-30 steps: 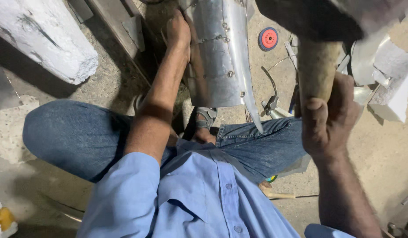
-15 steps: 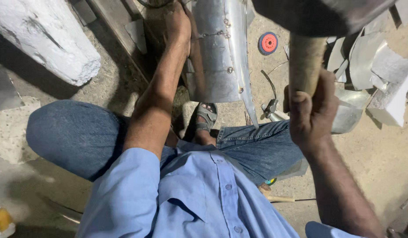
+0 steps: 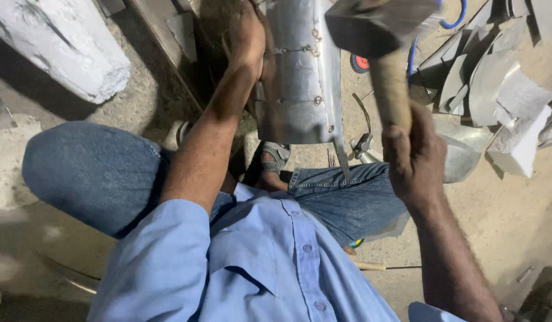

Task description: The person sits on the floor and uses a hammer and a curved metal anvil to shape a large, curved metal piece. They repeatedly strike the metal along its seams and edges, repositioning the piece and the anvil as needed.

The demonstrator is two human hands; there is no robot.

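A riveted sheet-metal piece (image 3: 297,77), curved and silver, stands upright in front of me at top centre. My left hand (image 3: 247,37) grips its left edge near the top. My right hand (image 3: 414,156) is closed around the wooden handle of a hammer (image 3: 388,89), whose dark head hangs blurred above the sheet's right side. I sit on the ground in jeans and a blue shirt, with a sandalled foot (image 3: 274,158) just below the sheet.
A rough white block (image 3: 61,45) lies at top left. Cut metal scraps (image 3: 484,77) pile up at the right beside a pale block (image 3: 520,143). A red-centred disc (image 3: 360,62), pliers (image 3: 362,143) and a blue hose (image 3: 451,21) lie on the sandy floor.
The hammer head has swung left and down toward the sheet. My right hand came down with it. My left hand stays on the sheet's edge.
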